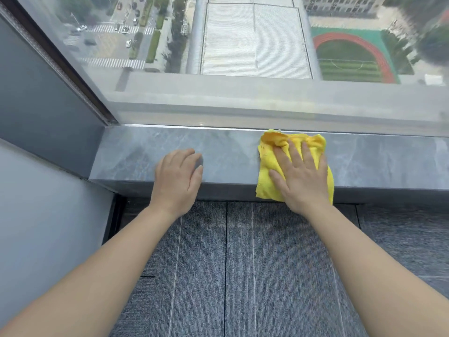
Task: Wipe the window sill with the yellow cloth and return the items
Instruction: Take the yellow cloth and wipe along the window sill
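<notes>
Right hand (303,176) flat on yellow cloth (267,164)

Below the ledge lies grey carpet (243,276) in tiles, its seams running away from the viewer. A grey wall panel (43,98) closes the left side, edged by a dark window frame (60,62). Through the glass (170,98) — far below — lie a pale ribbed roof (255,40), a red running track (379,52) around a green pitch, and a street with zebra crossings (114,62).

A single head-worn view looks steeply down and forward, close over the grey stone window sill (230,156). Both bare forearms reach in from the bottom edge. Beyond the hands, the clear window pane (243,57) fills the upper half.
</notes>
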The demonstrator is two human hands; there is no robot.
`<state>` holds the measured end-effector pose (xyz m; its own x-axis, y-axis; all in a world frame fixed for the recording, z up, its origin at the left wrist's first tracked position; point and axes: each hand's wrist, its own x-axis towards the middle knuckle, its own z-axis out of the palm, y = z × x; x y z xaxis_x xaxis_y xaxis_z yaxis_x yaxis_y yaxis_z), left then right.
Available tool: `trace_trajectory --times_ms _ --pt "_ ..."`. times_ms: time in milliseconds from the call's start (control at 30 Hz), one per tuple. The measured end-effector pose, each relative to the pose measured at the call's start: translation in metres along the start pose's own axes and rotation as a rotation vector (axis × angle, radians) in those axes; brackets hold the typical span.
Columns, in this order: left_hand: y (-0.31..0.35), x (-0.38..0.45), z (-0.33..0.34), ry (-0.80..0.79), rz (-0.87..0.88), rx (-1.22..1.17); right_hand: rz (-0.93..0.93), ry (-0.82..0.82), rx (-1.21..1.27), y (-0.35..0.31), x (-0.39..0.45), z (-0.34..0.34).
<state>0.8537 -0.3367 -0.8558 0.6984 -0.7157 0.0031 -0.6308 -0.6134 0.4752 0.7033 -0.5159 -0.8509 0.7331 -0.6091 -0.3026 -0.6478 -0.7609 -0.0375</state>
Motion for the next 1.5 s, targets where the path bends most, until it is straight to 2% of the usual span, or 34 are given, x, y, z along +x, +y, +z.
trace_trajectory --times_ms 167,267,333,400,500,600,900,1067,1133,1200,1367,1433,1500 --pt "0.008 0.013 0.001 -0.049 0.034 -0.012 0.338 -0.024 0.187 -0.032 0.027 -0.01" --pt "0.013 0.018 -0.002 -0.057 0.032 -0.062 0.462 -0.039 0.247 -0.061 0.041 -0.013" --pt "0.016 0.02 -0.004 -0.059 0.05 -0.09 0.443 -0.032 0.234 -0.076 0.041 -0.013" --pt "0.018 0.021 -0.006 -0.076 0.077 -0.11 0.311 -0.016 0.18 -0.081 0.033 -0.011" --pt "0.021 0.022 -0.005 -0.107 0.098 -0.118 0.053 -0.056 0.108 -0.061 0.017 -0.013" --pt "0.027 0.021 -0.001 -0.129 0.092 -0.122 -0.024 -0.145 0.075 -0.03 0.007 -0.016" --pt "0.054 0.021 0.015 -0.063 0.079 -0.139 0.236 -0.093 0.161 0.024 0.015 -0.016" --pt "0.047 0.01 0.017 -0.035 0.01 -0.048 0.499 0.034 0.268 0.006 0.034 -0.013" --pt "0.048 0.008 0.018 -0.036 -0.011 -0.024 0.521 0.048 0.27 -0.001 0.038 -0.011" --pt "0.053 0.006 0.02 -0.047 -0.035 -0.009 0.416 0.058 0.228 0.003 0.034 -0.008" --pt "0.081 0.005 0.028 -0.025 -0.03 -0.009 -0.126 0.036 0.028 0.05 0.008 -0.005" --pt "0.096 0.007 0.036 -0.031 -0.035 -0.003 -0.222 0.005 -0.024 0.074 -0.001 -0.006" --pt "0.11 0.009 0.045 -0.054 -0.046 0.006 -0.219 -0.004 -0.018 0.095 -0.008 -0.005"
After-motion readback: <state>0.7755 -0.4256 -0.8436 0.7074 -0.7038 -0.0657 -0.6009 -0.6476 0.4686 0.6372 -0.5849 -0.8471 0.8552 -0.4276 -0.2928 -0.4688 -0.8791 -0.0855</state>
